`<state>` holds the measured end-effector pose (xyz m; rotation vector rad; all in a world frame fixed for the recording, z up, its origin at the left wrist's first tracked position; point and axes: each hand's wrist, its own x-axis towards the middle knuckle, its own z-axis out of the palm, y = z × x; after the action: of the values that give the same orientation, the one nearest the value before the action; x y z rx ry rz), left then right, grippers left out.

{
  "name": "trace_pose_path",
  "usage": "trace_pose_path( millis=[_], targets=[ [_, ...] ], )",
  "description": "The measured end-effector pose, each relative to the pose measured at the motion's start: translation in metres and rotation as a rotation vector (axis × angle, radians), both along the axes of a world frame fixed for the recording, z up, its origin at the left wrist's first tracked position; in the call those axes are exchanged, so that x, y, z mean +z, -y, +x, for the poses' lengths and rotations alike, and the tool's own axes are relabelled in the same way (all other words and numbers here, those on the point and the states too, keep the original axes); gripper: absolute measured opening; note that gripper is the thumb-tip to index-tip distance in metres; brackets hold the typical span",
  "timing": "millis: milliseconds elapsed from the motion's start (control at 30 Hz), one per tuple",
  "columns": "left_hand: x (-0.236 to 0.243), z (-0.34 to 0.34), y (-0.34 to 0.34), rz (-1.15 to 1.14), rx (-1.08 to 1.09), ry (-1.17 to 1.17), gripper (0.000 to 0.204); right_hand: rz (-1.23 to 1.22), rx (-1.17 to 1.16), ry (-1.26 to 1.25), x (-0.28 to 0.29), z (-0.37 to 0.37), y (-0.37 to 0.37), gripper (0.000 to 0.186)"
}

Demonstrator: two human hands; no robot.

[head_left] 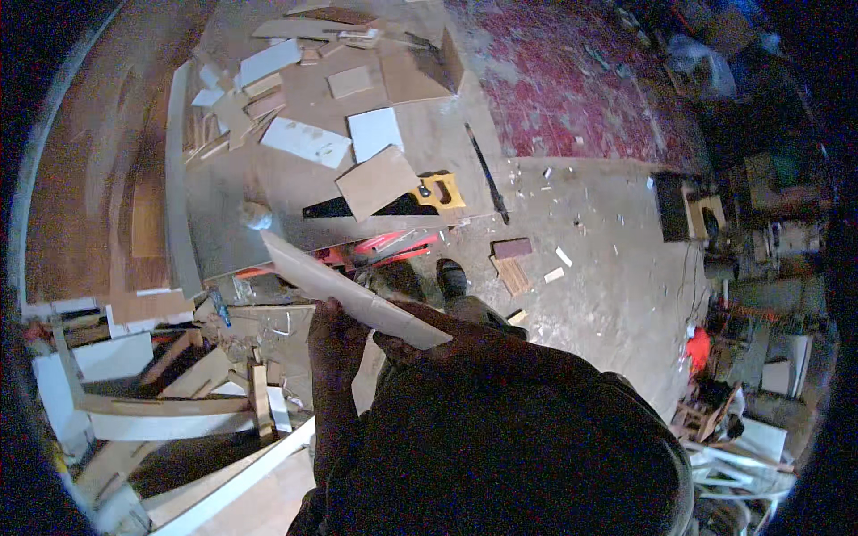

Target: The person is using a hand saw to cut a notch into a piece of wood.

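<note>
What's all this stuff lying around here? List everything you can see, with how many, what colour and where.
Held board: one, pale, centre
Handsaw: one, yellow handle, black blade, on the work surface
Work surface: one, brown, upper left of centre
Tan board: one, tan, across the handsaw
White panels: at least three, white, on the work surface
Thin strip: one, black, right of the handsaw
Wood blocks: two, reddish-brown and brown, floor
Wood pieces: many, white and brown, lower left
Floor patch: one, worn red, upper right
Clutter: uncountable, mixed, dim right side
Shoe: one visible, dark, centre
Left fingers: one set, shadowed, on the held board
Right fingers: one set, shadowed, near its lower end
</note>
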<state>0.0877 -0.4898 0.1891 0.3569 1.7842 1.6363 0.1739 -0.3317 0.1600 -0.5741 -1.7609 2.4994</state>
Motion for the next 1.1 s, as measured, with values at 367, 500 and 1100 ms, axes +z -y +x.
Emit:
trace_pose_path(
  millis=[367, 500, 1100],
  targets=[
    [0.016, -0.034, 0.014, 0.507, 0.703, 0.427, 0.044, 0.151, 0.542, 0.173, 0.001, -0.033, -0.066, 0.037],
    [-0.016, -0.011, 0.024, 0.334, 0.890, 0.277, 0.045, 0.002, 0.405, 0.056, -0.006, -0.045, -0.074, 0.036],
    [-0.023, 0.004, -0.079, 0.372, 1.008, 0.272, 0.047, 0.393, 0.611, -0.127, -0.008, -0.091, -0.136, 0.032]
  ],
)
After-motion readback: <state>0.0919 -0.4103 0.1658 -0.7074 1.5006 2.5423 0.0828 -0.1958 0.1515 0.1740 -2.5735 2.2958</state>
